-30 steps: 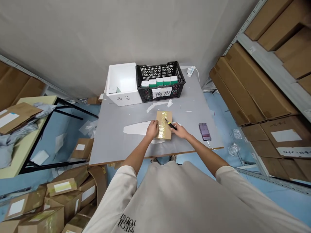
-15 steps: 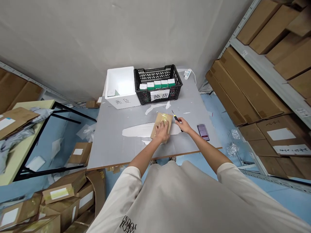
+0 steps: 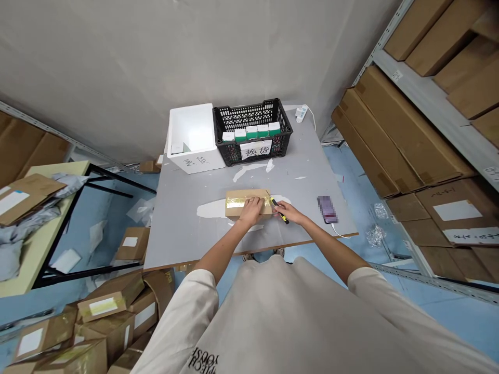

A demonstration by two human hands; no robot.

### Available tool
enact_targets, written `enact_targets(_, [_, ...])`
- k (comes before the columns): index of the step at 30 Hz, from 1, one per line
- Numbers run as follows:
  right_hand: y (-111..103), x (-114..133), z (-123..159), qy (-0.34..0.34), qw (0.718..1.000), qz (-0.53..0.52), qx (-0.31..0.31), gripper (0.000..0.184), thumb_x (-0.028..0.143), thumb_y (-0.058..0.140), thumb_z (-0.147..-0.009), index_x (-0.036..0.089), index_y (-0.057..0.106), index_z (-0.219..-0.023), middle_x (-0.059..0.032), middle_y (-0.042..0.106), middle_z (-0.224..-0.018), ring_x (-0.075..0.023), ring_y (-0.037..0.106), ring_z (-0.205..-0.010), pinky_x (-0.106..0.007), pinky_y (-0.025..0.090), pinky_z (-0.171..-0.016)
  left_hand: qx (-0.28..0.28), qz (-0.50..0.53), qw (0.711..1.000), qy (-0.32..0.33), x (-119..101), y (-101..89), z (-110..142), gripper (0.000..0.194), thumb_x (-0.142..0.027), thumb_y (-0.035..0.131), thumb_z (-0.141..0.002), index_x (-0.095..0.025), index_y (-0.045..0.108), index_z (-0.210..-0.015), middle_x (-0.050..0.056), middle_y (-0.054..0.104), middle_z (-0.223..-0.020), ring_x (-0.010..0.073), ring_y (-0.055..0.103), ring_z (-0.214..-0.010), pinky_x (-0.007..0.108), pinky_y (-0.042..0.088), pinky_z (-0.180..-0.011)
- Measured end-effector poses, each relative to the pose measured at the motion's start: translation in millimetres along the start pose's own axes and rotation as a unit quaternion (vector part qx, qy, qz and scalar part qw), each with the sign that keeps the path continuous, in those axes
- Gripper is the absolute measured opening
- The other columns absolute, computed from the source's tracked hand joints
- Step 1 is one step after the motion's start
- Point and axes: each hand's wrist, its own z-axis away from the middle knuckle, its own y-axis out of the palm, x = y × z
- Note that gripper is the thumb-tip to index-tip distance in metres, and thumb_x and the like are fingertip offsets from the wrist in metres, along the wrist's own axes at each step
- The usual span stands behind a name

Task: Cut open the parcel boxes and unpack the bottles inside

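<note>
Under your left fingers [image 3: 255,203] lies the taped box [image 3: 233,209], their grip I cannot tell; your right fingers [image 3: 283,206] clamp the cutter [image 3: 274,201]. Grey bench [image 3: 175,234] carries it, above blue floor [image 3: 343,162].

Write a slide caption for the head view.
Left fingers rest on a taped box on a grey table; right fingers hold a knife.

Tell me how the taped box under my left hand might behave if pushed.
The box is probably stiff, since its edges look straight and tape runs along its top. It seems unlikely to roll or tip, lying flat on the table. Its weight can't be judged from this view.
</note>
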Motion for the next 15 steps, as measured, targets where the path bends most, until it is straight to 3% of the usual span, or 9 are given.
enact_targets(5, [-38,-9,5,-0.025,0.99,0.139,-0.016,0.041,0.06,0.054,-0.092,0.021,0.068,-0.09,-0.0005,0.067,-0.07,-0.0185,0.064,-0.062,-0.029,0.051,-0.058,-0.007,-0.006,1.0,-0.002,0,8.4,1,0.064,-0.027,0.079,-0.081,-0.021,0.048,-0.137,0.014,0.055,-0.131,0.0335,0.055,-0.125,0.045,0.038,-0.111])
enact_targets(8, [-65,-4,0,-0.063,0.979,0.194,0.012,0.041,0.054,0.057,-0.091,0.021,0.072,-0.109,-0.0016,0.073,-0.084,-0.0185,0.066,-0.067,-0.028,0.05,-0.061,-0.003,-0.012,1.0,-0.007,-1,8.9,0,0.065,-0.027,0.082,-0.079,-0.02,0.05,-0.135,0.014,0.055,-0.129,0.0337,0.057,-0.123,0.046,0.039,-0.11])
enact_targets(12, [-87,17,-17,-0.127,0.924,0.356,0.058,0.033,0.043,0.06,-0.092,0.024,0.076,-0.114,-0.0034,0.077,-0.092,-0.0207,0.067,-0.078,-0.03,0.048,-0.072,0.002,-0.019,1.0,-0.011,-5,7.1,0,0.066,-0.025,0.083,-0.078,-0.021,0.05,-0.135,0.014,0.053,-0.13,0.0342,0.056,-0.125,0.046,0.04,-0.109])
enact_targets(15, [-86,35,-34,-0.166,0.879,0.443,0.062,0.026,0.034,0.06,-0.093,0.028,0.077,-0.111,-0.0052,0.078,-0.102,-0.0241,0.068,-0.089,-0.032,0.046,-0.078,-0.001,-0.014,1.0,-0.013,-7,7.2,3,0.069,-0.024,0.083,-0.079,-0.021,0.047,-0.137,0.015,0.052,-0.132,0.0342,0.055,-0.125,0.046,0.042,-0.107])
